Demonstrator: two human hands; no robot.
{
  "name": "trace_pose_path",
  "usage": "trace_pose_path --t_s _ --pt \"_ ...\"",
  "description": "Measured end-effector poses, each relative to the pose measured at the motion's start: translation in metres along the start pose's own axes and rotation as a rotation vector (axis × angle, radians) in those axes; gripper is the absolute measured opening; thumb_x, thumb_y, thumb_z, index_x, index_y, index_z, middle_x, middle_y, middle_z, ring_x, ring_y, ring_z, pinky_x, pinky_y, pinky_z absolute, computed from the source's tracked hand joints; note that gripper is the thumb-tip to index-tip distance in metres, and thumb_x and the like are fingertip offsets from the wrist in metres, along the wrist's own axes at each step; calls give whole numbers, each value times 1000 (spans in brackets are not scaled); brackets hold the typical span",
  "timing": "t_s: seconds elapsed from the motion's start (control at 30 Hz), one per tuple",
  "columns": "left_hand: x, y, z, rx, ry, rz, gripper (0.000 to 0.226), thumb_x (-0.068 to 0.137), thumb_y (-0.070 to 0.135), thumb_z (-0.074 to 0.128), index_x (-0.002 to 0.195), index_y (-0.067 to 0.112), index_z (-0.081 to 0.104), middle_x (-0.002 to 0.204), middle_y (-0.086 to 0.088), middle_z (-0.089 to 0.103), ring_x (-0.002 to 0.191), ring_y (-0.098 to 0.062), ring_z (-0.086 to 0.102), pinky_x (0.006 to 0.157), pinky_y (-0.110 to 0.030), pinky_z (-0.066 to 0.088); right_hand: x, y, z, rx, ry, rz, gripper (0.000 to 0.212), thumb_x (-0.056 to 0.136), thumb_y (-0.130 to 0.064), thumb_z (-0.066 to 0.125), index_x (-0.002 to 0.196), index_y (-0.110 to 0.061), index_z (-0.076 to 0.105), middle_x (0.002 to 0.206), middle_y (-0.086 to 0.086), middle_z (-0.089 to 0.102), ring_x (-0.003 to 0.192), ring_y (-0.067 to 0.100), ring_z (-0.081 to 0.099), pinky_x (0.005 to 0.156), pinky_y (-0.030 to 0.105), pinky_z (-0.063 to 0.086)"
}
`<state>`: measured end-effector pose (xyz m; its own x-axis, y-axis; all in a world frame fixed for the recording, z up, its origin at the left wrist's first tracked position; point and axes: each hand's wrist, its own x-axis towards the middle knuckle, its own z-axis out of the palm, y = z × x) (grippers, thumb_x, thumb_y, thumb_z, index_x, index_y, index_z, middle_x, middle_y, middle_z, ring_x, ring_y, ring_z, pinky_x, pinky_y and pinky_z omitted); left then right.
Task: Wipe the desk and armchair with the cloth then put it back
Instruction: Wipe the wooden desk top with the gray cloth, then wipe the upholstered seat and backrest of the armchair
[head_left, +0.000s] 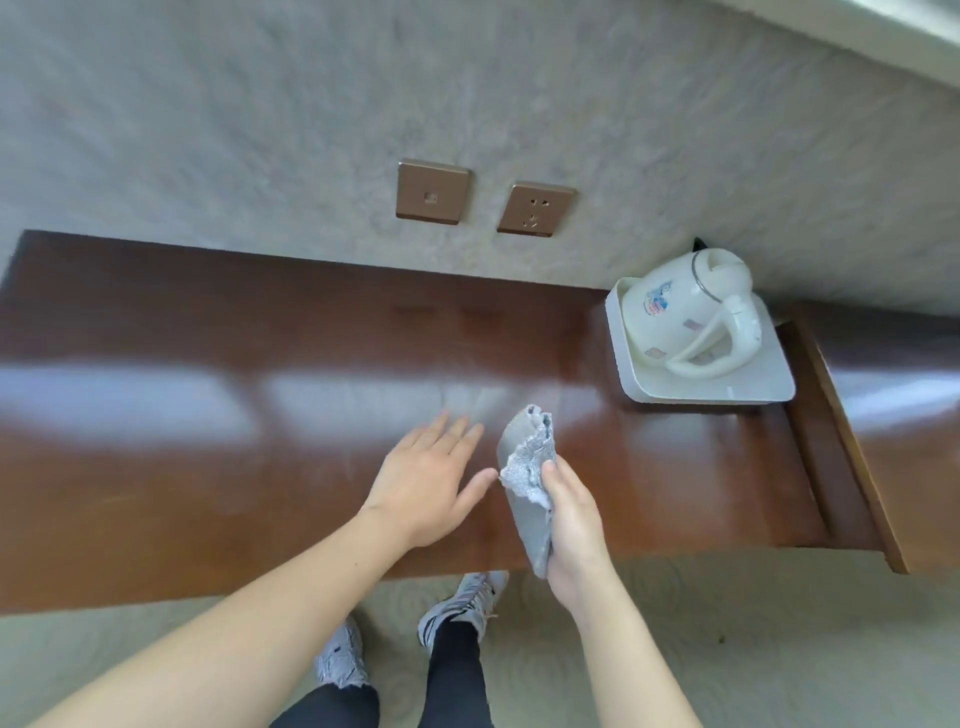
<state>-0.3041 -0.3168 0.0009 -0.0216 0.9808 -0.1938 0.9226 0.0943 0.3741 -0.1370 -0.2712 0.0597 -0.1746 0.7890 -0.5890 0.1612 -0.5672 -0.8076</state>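
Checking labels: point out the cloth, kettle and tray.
cloth (524, 457), head view, frilly folded edge.
kettle (670, 306), head view, white body.
tray (753, 387), head view, bare near corner.

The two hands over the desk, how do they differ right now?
The right hand grips the grey cloth, its fingers curled round the bunched fabric; the left hand holds nothing. The left hand's fingers are straight and spread, palm down, while the right hand is turned on edge with the cloth standing up out of it. Both are bare and sit above the front part of the brown desk.

One cloth (524, 467), one kettle (685, 312), two wall plates (434, 192).
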Motion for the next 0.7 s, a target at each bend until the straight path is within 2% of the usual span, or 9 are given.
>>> trace_pose_path --t_s 0.07,0.13,0.2,0.27,0.33,0.4,0.5,0.6,0.7 --pt "-30 1 -18 -159 14 -39 74 101 64 20 161 21 22 164 -2 33 151 -21 29 122 -36 25 -19 -14 8 138 -123 92 32 102 -21 47 122 -7 67 117 15 71 103 24 69 90 35 51" --pt "-61 2 -37 -402 32 -115 77 98 68 26 161 24 21 154 -1 49 140 -22 46 112 -36 38 -41 -26 16 234 -279 200 40 96 -30 51 120 -4 69 114 20 70 99 29 69 85 38 55" --pt "-91 3 -55 -626 104 -190 70 95 65 44 155 30 35 141 8 60 129 -15 55 101 -26 43 -59 -34 25 278 -416 255 47 94 -37 47 112 -3 73 112 22 69 101 35 68 85 43 56" --pt "-121 9 -72 -768 238 -284 43 90 58 63 126 35 59 114 23 67 105 3 61 82 -11 41 -75 -41 31 277 -514 269 61 98 -52 40 119 -3 70 124 25 65 113 39 64 91 46 53" --pt "-151 17 -87 -815 367 -387 24 84 53 74 93 36 60 85 24 66 82 6 59 67 -12 39 -90 -49 39 228 -627 271 78 90 -71 44 127 -7 66 134 22 60 123 38 59 94 45 52" --pt "-181 27 -96 -868 488 -468 26 78 54 76 79 36 57 72 22 61 67 3 54 61 -13 38 -101 -58 43 149 -778 233 86 81 -76 53 132 -8 62 137 20 59 127 32 57 95 39 53" --pt "-224 50 -105 -1013 572 -553 33 72 52 82 78 27 61 65 17 57 60 -1 48 59 -19 38 -113 -70 46 -13 -1044 230 82 81 -66 67 136 -7 58 138 19 58 128 32 56 95 39 53" --pt "-266 88 -104 -1151 664 -619 33 70 38 90 77 19 64 66 12 56 62 -8 48 60 -26 38 -128 -71 45 -298 -1281 197 61 95 -39 62 139 1 50 136 27 56 124 41 56 98 50 49" --pt "-304 136 -93 -1328 806 -696 37 61 37 92 78 13 70 72 3 63 67 -12 56 62 -24 45 -145 -64 44 -540 -1436 148 55 92 -39 66 129 1 60 128 25 63 116 38 62 92 41 51"
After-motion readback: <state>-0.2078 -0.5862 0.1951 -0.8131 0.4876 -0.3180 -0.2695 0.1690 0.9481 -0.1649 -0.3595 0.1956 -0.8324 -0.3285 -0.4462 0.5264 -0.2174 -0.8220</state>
